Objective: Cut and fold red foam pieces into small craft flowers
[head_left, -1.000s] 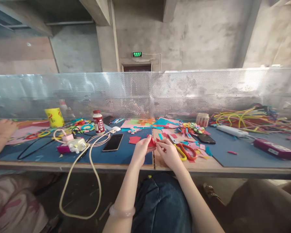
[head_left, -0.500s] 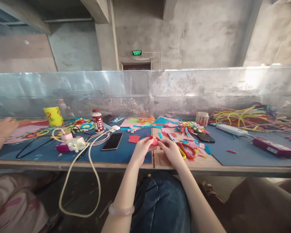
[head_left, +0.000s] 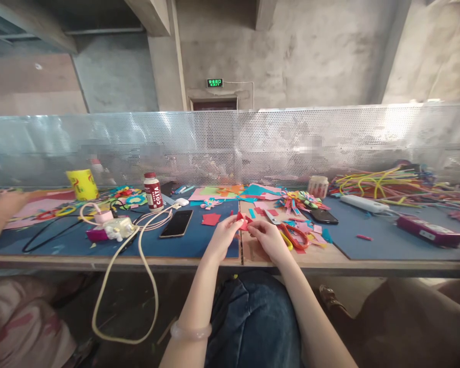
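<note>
A small piece of red paper [head_left: 244, 222] is held just above the table's front part, between my two hands. My left hand [head_left: 226, 232] pinches it from the left with thumb and forefinger. On the other side, the fingertips of my right hand [head_left: 266, 236] are closed at its right edge. The paper looks folded, though its exact shape is too small to tell. Another red paper piece [head_left: 211, 219] lies flat on the blue mat left of my hands. Orange-and-yellow-handled scissors [head_left: 297, 236] rest among paper scraps [head_left: 310, 227] beside my right hand.
A black phone [head_left: 177, 224], a Costa bottle [head_left: 153, 192] and a looping cream cable [head_left: 99, 306] are to the left. Pipe cleaners [head_left: 379, 185], a power strip [head_left: 365, 204] and a purple box [head_left: 430, 231] lie right. Another person's hand [head_left: 2, 212] is at far left.
The red paper now shows more above my fingertips, standing up between them. My right hand has drawn slightly back from the left. The other person's hand at far left has moved.
</note>
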